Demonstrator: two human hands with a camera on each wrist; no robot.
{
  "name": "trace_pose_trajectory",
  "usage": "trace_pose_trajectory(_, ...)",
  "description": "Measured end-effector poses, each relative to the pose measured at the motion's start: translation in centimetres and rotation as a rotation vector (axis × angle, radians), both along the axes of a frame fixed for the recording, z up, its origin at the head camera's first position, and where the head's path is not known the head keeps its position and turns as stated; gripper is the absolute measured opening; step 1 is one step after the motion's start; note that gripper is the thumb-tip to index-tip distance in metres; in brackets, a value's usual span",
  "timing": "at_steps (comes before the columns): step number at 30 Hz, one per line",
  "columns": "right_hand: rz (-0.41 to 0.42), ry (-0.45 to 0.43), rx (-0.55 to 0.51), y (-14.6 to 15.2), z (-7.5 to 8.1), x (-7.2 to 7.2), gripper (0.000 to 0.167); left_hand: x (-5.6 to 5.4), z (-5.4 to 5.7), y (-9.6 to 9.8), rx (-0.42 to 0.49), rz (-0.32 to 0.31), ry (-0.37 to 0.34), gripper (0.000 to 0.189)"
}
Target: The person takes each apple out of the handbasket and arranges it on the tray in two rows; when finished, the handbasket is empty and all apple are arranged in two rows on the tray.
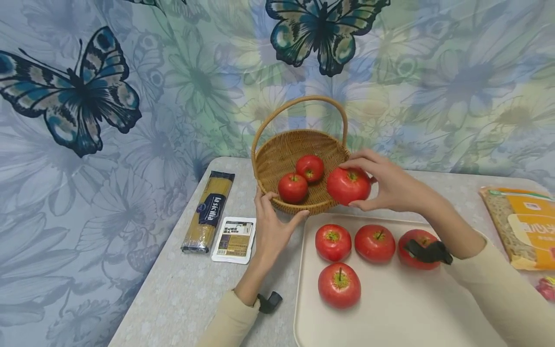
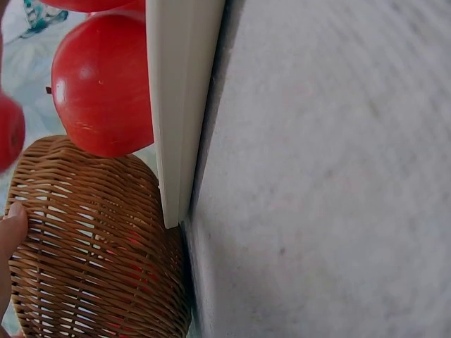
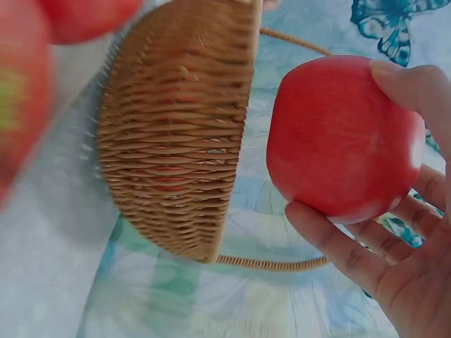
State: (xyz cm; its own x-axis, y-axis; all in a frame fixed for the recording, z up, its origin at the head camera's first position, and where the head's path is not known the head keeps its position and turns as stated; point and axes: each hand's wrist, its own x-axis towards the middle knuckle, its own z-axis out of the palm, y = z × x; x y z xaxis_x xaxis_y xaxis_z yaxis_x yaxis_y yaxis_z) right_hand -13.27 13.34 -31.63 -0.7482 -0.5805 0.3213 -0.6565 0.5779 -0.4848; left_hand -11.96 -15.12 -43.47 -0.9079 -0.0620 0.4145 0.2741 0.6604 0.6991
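Note:
A red apple (image 1: 348, 187) is pinched between the thumb and fingers of my right hand (image 1: 388, 180), over the right side of a wicker basket (image 1: 277, 156). In the right wrist view this apple (image 3: 342, 137) is up beyond the basket's rim. My left hand (image 1: 274, 233) grips the basket's front left rim, and its thumb (image 2: 14, 227) lies on the outer weave in the left wrist view. Inside the basket are two apples, one nearer the front (image 1: 292, 188) and one behind it (image 1: 310, 167). The basket's arched handle (image 1: 303, 99) stands upright.
A cream tray (image 1: 390, 308) in front of the basket carries several red apples (image 1: 339, 285). Left of the basket lie a spaghetti pack (image 1: 208, 212) and a white flat packet (image 1: 234, 240). An orange and clear bag (image 1: 522, 226) lies far right. A butterfly-print cloth (image 1: 195, 96) hangs behind.

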Motion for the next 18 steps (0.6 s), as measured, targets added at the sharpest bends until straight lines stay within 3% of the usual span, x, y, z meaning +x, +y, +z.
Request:
trace_pose_trajectory(9,-0.071,0.023,0.014,3.5,-3.4,8.8,0.080,0.0,0.1,0.1,0.004,0.004,0.007,0.085)
trace_pose_trajectory(18,-0.181,-0.033,0.076,4.7,-7.9,14.3,0.083,-0.2,-0.1,0.3,0.011,0.004,0.001,0.084)
